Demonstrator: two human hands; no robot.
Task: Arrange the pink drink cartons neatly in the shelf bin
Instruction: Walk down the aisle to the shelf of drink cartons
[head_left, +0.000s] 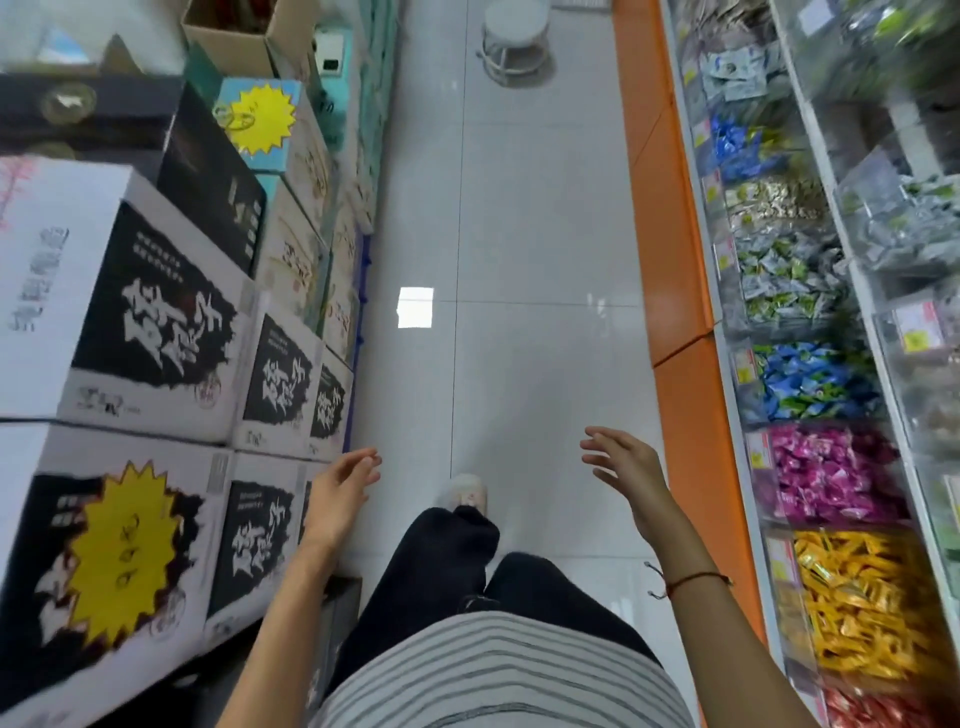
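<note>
Head view | grey tiled aisle floor (519, 234) | left hand (340, 493), right hand (628, 467) spread, holding nothing

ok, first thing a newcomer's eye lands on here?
Probably the two empty hands, left hand and right hand, fingers spread over the pale tiled floor. Then the stacked black-and-white cartons at left and bright candy bins along the right shelf.

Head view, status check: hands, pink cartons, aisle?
Left hand open, empty. Right hand open, empty. No pink drink cartons in view; bin of pink wrapped packets on right shelf. White stool far down the aisle.
</note>
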